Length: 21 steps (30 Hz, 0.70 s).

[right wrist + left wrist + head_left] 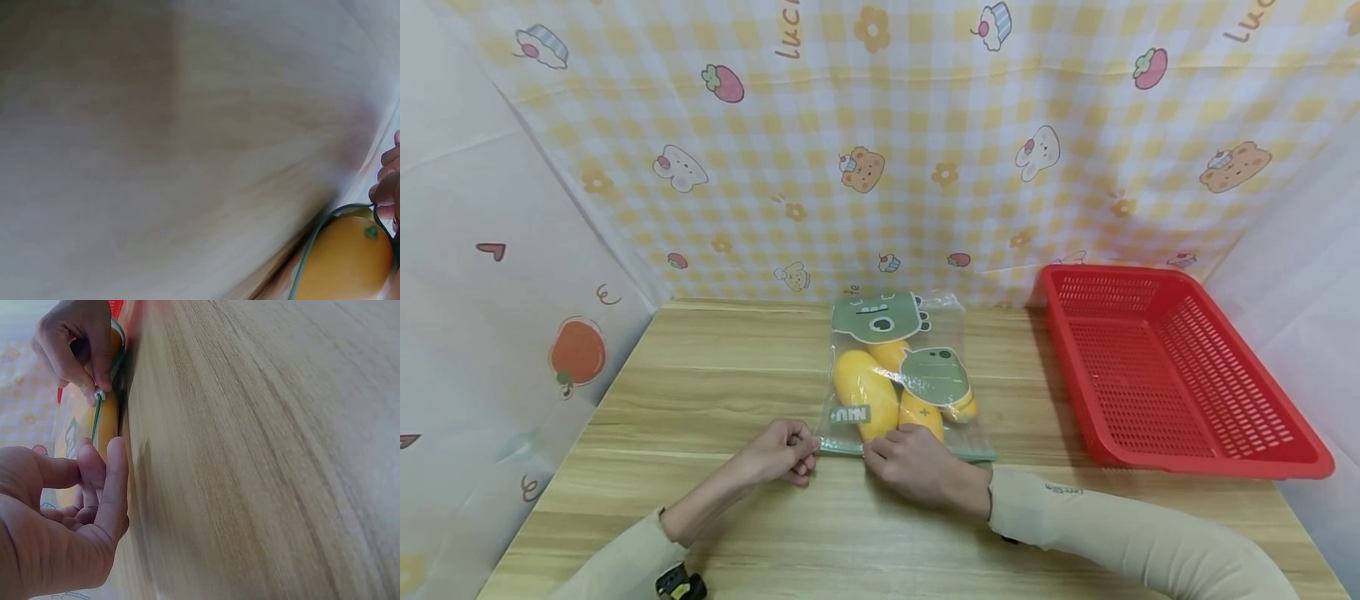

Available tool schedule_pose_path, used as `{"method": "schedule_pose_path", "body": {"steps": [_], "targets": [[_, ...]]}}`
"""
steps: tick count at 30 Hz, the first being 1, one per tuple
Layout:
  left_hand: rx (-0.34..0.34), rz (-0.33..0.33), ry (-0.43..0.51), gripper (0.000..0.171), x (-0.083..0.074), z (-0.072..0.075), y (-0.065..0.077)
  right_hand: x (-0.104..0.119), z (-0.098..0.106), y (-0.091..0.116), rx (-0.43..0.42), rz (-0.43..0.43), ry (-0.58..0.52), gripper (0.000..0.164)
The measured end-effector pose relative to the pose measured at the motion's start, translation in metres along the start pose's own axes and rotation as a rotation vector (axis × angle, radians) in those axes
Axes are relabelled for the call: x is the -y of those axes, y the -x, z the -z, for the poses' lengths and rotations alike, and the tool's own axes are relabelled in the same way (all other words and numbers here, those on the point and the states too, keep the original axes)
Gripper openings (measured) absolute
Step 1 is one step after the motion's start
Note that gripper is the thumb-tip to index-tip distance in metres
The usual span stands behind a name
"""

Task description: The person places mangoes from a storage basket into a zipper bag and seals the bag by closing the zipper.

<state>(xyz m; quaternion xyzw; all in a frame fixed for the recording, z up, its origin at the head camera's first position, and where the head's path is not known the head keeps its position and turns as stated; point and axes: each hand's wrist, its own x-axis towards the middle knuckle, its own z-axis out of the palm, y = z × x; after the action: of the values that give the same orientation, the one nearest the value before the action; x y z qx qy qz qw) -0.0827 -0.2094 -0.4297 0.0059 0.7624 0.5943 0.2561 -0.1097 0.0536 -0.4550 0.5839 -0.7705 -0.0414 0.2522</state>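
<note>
A clear zip bag [935, 375] with green cartoon prints lies on the table, several yellow mangoes [856, 383] inside it. Its green zip edge [842, 447] faces the person. My left hand [784, 452] pinches the left end of that edge between thumb and fingers. At the middle of the edge, my right hand [917, 467] grips the zip, with a small white piece [100, 394] at its fingertips in the left wrist view. To the right of this hand, the green edges part around a mango [347, 256] with a green stem end.
A red plastic basket [1078, 400] with perforated sides stands at the right of the wooden table [722, 358]. Behind the table hangs a yellow checked cloth [940, 225] with cartoon prints. White printed sheets [467, 333] close off both sides.
</note>
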Motion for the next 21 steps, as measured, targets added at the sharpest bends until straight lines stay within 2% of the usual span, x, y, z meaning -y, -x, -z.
{"method": "schedule_pose_path", "body": {"steps": [13,21], "targets": [[-0.001,-0.004,-0.002,0.015,-0.0011,-0.0002,-0.0015,-0.0024,0.0000,0.0017,-0.008,0.017,0.025,0.009],[0.001,-0.002,0.001,0.015,-0.0034,-0.0013,-0.0001,-0.0013,0.0027,0.0011,0.051,0.042,0.070,0.019]]}}
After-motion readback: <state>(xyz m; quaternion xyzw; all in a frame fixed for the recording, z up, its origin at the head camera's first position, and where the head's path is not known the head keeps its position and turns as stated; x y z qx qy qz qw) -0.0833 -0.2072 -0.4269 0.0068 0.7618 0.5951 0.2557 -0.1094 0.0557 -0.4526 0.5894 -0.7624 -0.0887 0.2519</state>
